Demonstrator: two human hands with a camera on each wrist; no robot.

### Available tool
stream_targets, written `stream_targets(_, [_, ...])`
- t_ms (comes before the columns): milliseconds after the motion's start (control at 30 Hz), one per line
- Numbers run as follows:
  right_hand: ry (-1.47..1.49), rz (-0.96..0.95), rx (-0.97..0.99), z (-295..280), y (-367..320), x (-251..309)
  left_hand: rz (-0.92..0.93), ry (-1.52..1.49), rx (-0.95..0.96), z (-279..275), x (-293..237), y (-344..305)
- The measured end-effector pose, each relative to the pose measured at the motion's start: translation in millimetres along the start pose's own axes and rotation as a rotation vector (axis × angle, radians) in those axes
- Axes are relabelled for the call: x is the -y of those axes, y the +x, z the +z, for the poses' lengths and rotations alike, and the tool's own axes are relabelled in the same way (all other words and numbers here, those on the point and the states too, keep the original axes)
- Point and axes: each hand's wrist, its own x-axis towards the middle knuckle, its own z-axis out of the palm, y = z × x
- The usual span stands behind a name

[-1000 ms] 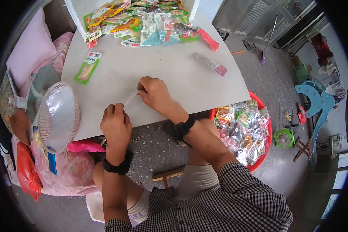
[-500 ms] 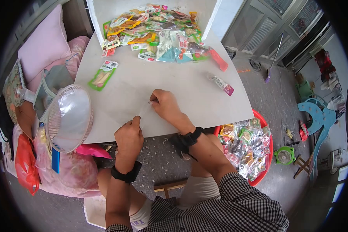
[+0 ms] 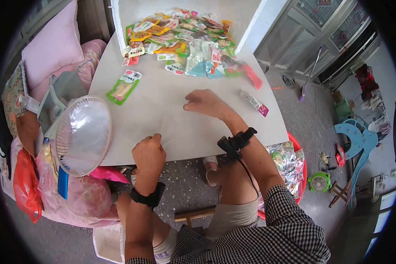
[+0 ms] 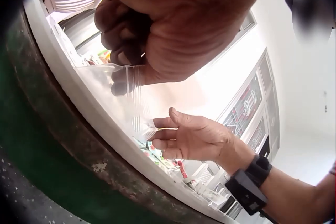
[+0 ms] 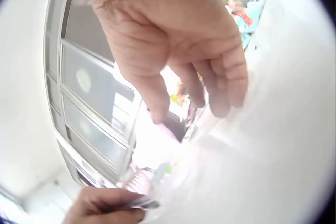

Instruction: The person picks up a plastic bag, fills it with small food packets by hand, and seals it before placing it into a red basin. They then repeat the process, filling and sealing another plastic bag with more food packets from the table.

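Note:
A clear plastic bag [image 4: 123, 95], thin and nearly see-through, lies over the front part of the white table [image 3: 132, 147]. My left hand [image 3: 149, 152] pinches an edge of it between thumb and curled fingers, near the table's front edge. Farther in and to the right, my right hand [image 3: 208, 104] hovers over the table with its fingers loosely spread. In the left wrist view the fingertips of this right hand [image 4: 197, 137] are right at the bag's far side. The right wrist view shows the palm with no grip on anything.
A white box [image 3: 251, 28] at the back holds a heap of snack packets [image 3: 176, 33]. A green packet [image 3: 124, 87] and a purple-ended packet [image 3: 254, 102] lie apart. A plastic basket [image 3: 108, 145] stands left; a red tub [image 3: 304, 169] of packets stands right.
My right hand has let go of the bag's edge, spread its fingers and moved right, away from the left hand. The left hand keeps its pinch. The head view has shifted somewhat.

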Motion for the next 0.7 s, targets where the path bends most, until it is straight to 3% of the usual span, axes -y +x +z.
stream_targets(67, [-0.153, -0.097, -0.264, -25, 29, -7, -0.030, 0.003, 0.044, 2, -4, -3])
stream_targets(133, [-0.430, -0.081, -0.407, -59, 74, -19, -0.016, -0.052, 0.014, 4, -4, -4])
stream_targets(267, [-0.636, -0.074, -0.506, -108, 147, -19, -0.021, -0.124, -0.010, 8, -2, -2])
stream_targets(367, [-0.745, 0.077, -0.329, -126, 195, -29, -0.054, -0.180, 0.001, 9, -3, 3])
stream_targets(467, [-0.607, 0.034, -0.233, -128, 214, -46, -0.067, -0.221, 0.004, 13, -3, 7])
stream_targets(600, [-0.757, 0.050, -0.167, -117, 195, -52, -0.109, -0.256, 0.020, 12, -6, 8])
stream_targets(700, [-0.706, 0.040, -0.056, -93, 161, -58, -0.136, -0.266, -0.013, 6, -7, 8])
